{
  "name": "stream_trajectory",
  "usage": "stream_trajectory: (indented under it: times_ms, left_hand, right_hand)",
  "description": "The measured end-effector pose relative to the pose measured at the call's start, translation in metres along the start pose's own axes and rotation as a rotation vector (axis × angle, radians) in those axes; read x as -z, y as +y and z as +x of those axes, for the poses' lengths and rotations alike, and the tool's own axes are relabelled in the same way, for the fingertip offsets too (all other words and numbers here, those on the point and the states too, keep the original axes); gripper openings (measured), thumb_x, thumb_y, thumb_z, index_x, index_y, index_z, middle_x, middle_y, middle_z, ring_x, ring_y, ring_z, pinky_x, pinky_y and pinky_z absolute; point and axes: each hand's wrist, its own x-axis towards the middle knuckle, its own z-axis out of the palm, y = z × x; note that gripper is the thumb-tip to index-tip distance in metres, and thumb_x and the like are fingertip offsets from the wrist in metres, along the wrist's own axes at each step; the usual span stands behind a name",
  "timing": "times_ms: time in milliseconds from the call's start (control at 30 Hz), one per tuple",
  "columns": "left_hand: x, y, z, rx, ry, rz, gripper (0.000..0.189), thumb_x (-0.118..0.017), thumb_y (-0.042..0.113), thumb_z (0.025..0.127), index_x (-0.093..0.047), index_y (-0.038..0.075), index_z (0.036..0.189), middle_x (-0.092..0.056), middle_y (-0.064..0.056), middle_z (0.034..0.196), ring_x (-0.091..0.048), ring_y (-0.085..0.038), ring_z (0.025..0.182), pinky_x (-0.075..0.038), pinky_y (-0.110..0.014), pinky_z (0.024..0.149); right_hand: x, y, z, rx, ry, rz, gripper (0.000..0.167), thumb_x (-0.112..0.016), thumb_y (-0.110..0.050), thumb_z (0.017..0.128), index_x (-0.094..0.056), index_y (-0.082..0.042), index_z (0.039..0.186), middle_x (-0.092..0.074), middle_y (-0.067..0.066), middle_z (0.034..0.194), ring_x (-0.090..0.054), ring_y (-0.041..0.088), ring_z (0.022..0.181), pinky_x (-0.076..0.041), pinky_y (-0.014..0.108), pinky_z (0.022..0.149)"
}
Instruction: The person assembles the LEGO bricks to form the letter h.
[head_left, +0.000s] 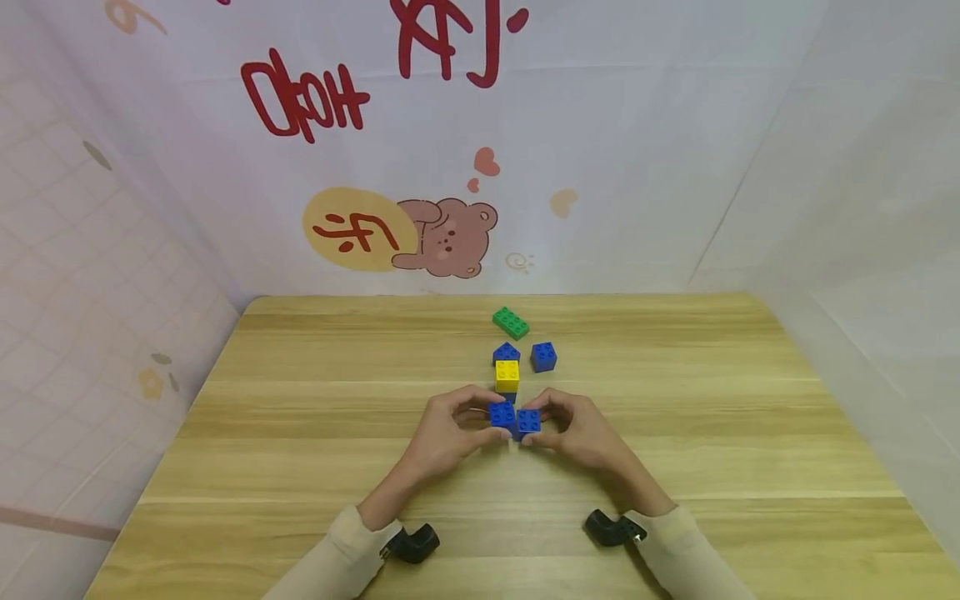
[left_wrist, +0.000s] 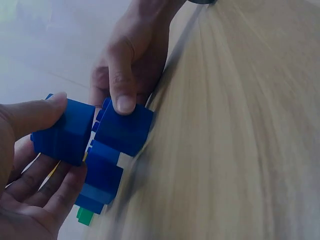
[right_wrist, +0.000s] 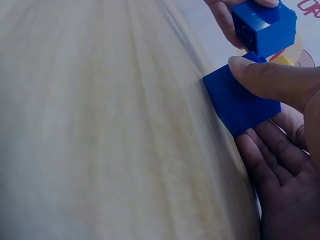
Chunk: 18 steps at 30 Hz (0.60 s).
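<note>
My left hand point(head_left: 442, 437) pinches a blue building block point(head_left: 502, 414) between thumb and fingers. In the left wrist view, that block point(left_wrist: 67, 131) is held tilted, higher off the table than its neighbour. Close beside it, my right hand point(head_left: 585, 429) grips a second blue building block point(head_left: 528, 421), thumb on the near side. The right wrist view shows this block point(right_wrist: 240, 100) low over the wood. Just beyond both hands, a yellow block point(head_left: 507, 375) sits on top of a blue block point(head_left: 508, 397), which is partly hidden.
Behind the yellow block is another blue block point(head_left: 506, 353), turned cornerwise. To its right stands one more blue block point(head_left: 543, 357). A longer green block point(head_left: 511, 322) lies farthest back on the wooden table point(head_left: 337, 367). A printed white cloth point(head_left: 622, 167) hangs behind the table.
</note>
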Motion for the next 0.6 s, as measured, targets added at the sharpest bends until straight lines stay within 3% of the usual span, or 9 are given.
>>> stream_trajectory:
  times_ms: [600]
  left_hand:
    - [-0.018, 0.006, 0.011, -0.037, -0.046, -0.076, 0.037, -0.083, 0.013, 0.086, -0.072, 0.014, 0.121, -0.070, -0.006, 0.126, -0.071, -0.024, 0.113, -0.059, -0.030, 0.100]
  right_hand:
    - [0.002, 0.000, 0.000, -0.034, -0.011, 0.047, 0.033, -0.092, -0.030, 0.077, -0.072, -0.025, 0.103, -0.075, -0.007, 0.099, -0.070, 0.016, 0.095, -0.055, 0.023, 0.088]
